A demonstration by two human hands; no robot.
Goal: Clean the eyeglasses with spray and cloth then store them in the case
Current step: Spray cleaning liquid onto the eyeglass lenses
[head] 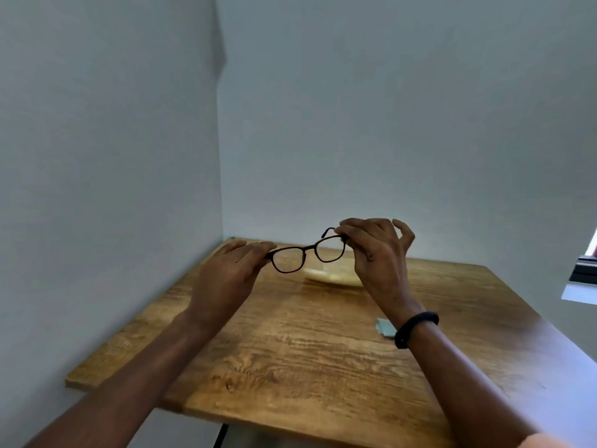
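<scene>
Both hands hold the eyeglasses (305, 252) aloft over the table (307, 344), left hand (226, 276) pinching 1 frame end, right hand (376, 253) the other, likely steadying for inspection, with cream case (332, 275) and cloth (386, 328) below.

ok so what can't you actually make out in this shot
- Spray bottle: none shows in the head view; it may lie outside the frame.
- Pale case: blurred and partly behind the right hand; open or shut, cannot tell.
- Grey-green cloth: partly hidden by the right wrist.
- Eyeglasses: their ends are covered by both hands, the left hand too; lens smudges too small to see.
</scene>
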